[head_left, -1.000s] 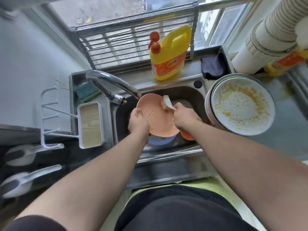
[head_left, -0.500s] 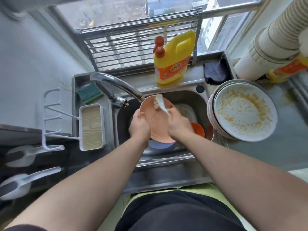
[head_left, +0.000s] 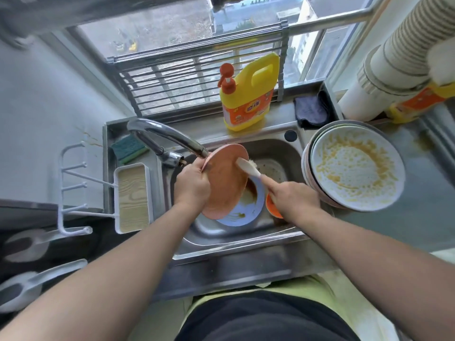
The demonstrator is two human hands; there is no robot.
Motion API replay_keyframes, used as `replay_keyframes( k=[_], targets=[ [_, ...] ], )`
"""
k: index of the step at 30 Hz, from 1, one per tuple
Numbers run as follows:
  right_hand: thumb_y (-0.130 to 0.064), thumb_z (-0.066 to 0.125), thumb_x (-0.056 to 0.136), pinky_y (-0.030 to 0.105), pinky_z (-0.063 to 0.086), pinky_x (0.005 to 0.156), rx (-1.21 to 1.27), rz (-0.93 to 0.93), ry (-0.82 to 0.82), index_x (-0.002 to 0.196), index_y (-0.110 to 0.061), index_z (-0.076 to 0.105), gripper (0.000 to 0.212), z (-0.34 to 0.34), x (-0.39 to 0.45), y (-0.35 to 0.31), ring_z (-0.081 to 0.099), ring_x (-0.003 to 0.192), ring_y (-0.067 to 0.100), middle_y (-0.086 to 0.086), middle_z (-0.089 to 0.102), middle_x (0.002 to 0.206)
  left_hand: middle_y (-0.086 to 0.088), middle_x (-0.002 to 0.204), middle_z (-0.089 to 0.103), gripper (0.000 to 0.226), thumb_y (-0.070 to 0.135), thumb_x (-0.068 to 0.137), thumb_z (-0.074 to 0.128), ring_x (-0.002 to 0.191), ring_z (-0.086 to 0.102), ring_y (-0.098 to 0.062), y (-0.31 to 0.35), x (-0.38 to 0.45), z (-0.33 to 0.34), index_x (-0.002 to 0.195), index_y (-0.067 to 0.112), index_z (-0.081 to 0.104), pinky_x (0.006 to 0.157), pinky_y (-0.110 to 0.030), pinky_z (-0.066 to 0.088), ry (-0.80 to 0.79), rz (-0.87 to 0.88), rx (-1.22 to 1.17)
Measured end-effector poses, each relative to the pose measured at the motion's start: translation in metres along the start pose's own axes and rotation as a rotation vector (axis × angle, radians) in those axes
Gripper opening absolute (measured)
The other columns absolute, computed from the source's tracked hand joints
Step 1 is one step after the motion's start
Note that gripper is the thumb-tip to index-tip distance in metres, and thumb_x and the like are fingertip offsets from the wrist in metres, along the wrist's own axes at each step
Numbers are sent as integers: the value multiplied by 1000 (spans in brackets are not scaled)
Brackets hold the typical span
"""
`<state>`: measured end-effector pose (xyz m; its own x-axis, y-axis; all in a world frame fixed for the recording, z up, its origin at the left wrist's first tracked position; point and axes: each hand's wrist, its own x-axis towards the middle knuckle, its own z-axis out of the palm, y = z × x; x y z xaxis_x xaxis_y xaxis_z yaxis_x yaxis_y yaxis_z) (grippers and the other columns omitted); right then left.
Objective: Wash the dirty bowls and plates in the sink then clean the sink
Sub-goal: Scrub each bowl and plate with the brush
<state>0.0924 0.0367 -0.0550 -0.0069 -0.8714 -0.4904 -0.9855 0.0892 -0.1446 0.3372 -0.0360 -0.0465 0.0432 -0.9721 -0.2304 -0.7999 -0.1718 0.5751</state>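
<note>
The round salmon-pink plastic plate [head_left: 225, 183] was held on edge over the stainless-steel sink [head_left: 236, 242], tilted so its face was turned toward the brush hand and, by my judgement, so run-off would fall into the basin. The left hand [head_left: 193, 184] gripped its left rim, fingers curled round the edge, just below the spout of the curved chrome tap [head_left: 167, 134]; whether water was running could not be determined. The right hand [head_left: 293, 196] was closed round the handle of a white dish brush [head_left: 247, 166], whose head lay against the upper right of the plate's face.

Beneath the plate, a pale blue plate with brown residue [head_left: 242, 205] and a small orange bowl [head_left: 273, 209] lay in the basin, awaiting their turn. A stack of soiled white plates smeared with yellow sauce [head_left: 354, 166] overhung the sink's right edge onto the grey counter [head_left: 423, 205], within reach of the right hand. A yellow detergent jug with a red pump [head_left: 248, 94] stood on the ledge behind the sink's rear edge, and a green sponge [head_left: 129, 147] lay at the rear left corner. Washing appeared to be at an early stage.
</note>
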Motion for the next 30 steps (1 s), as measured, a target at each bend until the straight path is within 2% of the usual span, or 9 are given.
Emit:
replay_keyframes(
  k=[3,7,10,15,17,20,22,26,30],
  targets=[
    [-22,34,108,37,38,62,-121,-82,74,152,-65,0,71,-16,6,2,69,91,34,-3,65,104,-8,121,75,33,43,109,45,116,65,-35,-3,5,-6,136,40,64,98,-43,52,-96,-22,10],
    [-13,40,103,38,45,63,-162,-103,-72,156,-63,0,84,22,-15,6,70,91,34,1,67,108,-15,119,74,40,47,109,44,116,64,-41,1,14,-16,130,25,70,94,-45,51,-137,51,128],
    [-29,37,109,42,49,72,35,-79,-195,156,-61,9,63,54,-38,-6,70,98,39,10,72,113,-18,105,75,50,53,105,46,103,66,-42,8,18,-20,107,13,76,84,-46,53,-61,46,58],
    [-50,32,107,45,51,83,526,-140,-166,147,-50,30,40,72,-60,-60,66,108,38,11,74,113,-13,100,72,36,31,103,48,93,61,-34,23,11,-9,104,5,73,78,-37,44,69,-121,-178],
    [-52,32,106,46,53,85,554,-129,-154,144,-52,31,38,69,-55,-52,67,105,39,10,75,111,-10,100,70,30,22,103,48,92,56,-28,22,7,-7,110,9,73,78,-33,38,86,-197,-260],
    [-51,34,108,42,53,77,381,3,-153,144,-57,36,37,51,-38,-10,68,102,40,12,73,114,-1,103,74,41,32,92,44,100,64,-28,4,5,-9,118,25,75,92,-39,51,65,-190,-335],
    [-53,29,109,41,49,71,282,66,-96,145,-59,34,37,26,-26,9,68,100,40,12,72,115,7,111,74,36,36,100,46,108,65,-22,-6,3,-8,127,33,70,101,-39,51,9,-173,-325],
    [-52,27,109,40,45,67,295,5,72,144,-58,26,35,-20,-5,-15,68,93,39,11,73,103,11,117,66,34,47,111,42,111,59,-16,-7,-5,1,137,37,62,95,-30,41,-116,-113,-283],
    [-45,34,110,43,51,72,378,-182,4,143,-51,31,34,-21,-18,-60,68,94,40,14,73,103,11,99,69,36,64,106,41,95,64,-17,2,-1,8,114,36,63,88,-36,50,-103,-233,-397]
  ],
)
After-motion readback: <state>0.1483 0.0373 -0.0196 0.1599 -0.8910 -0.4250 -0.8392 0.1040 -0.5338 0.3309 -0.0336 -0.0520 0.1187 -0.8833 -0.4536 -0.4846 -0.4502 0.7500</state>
